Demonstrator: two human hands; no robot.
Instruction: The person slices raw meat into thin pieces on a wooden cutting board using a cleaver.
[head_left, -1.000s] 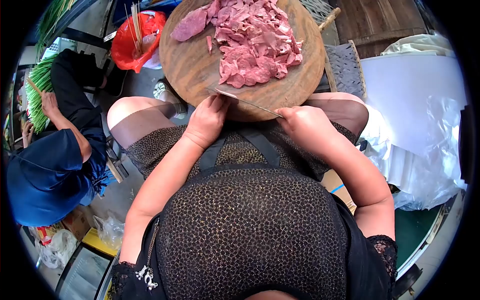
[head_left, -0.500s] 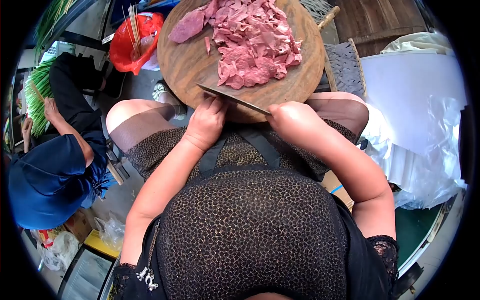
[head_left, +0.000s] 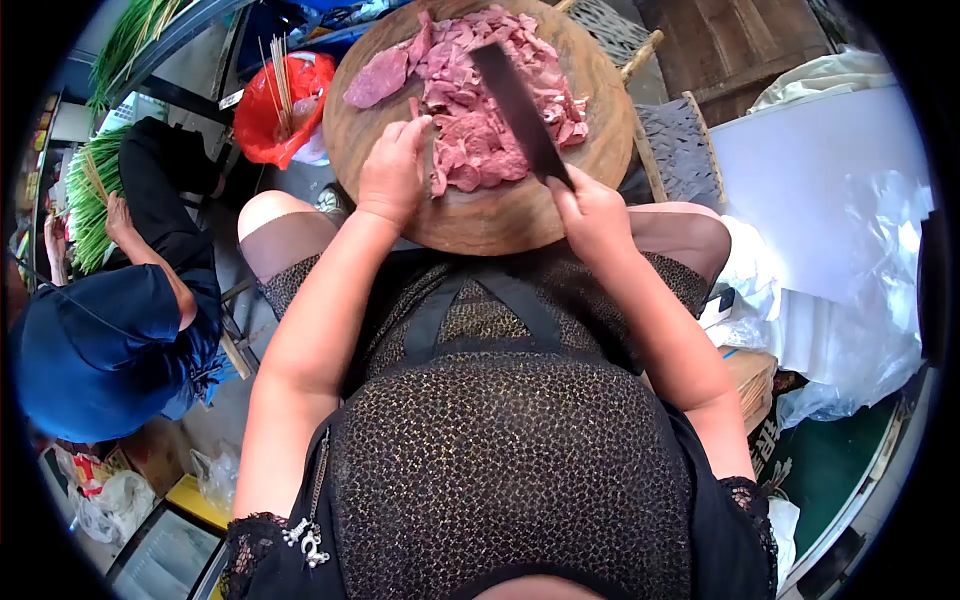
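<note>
My right hand [head_left: 597, 218] grips a kitchen knife [head_left: 520, 115] by its handle, the broad dark blade raised and slanting up to the left over the meat. Below the blade, a heap of thin pink raw meat slices [head_left: 475, 150] covers the middle of a round wooden chopping block [head_left: 510, 225]. At the heap's left edge is my left hand [head_left: 393, 172], its fingers bent together; whatever may be between them is hidden. A larger uncut piece of meat [head_left: 377, 80] lies at the upper left of the block, with a small strip just above my left fingertips.
A red plastic bag [head_left: 268, 125] holding thin wooden skewers [head_left: 283, 85] stands left of the block. Further left, a person in blue [head_left: 100, 345] holds sticks by green stalks [head_left: 88, 205]. A woven stool [head_left: 680, 140] and a pale board [head_left: 800, 190] are on the right.
The knife has swung from lying low across the block's near edge to a raised slant over the meat. My left hand has left the blade and moved up-left to the heap.
</note>
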